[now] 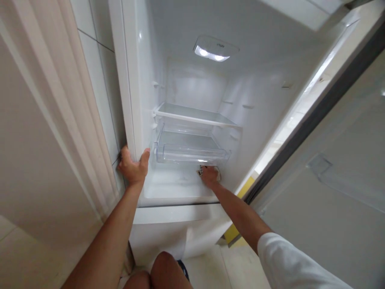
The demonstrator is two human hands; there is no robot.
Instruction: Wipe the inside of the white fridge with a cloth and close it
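The left hand [132, 165] grips the fridge's left wall edge [130, 120], fingers wrapped outside and thumb inside. The right hand [209, 175] presses a cloth [217, 173] on the fridge floor [171, 186], fingers closed over it, just below the clear drawer [189, 150]. A glass shelf [195, 114] sits above the drawer, and the door [331, 160] stands open at right.

Shelf [195, 114] above drawer [189, 150], inside fridge [132, 80]
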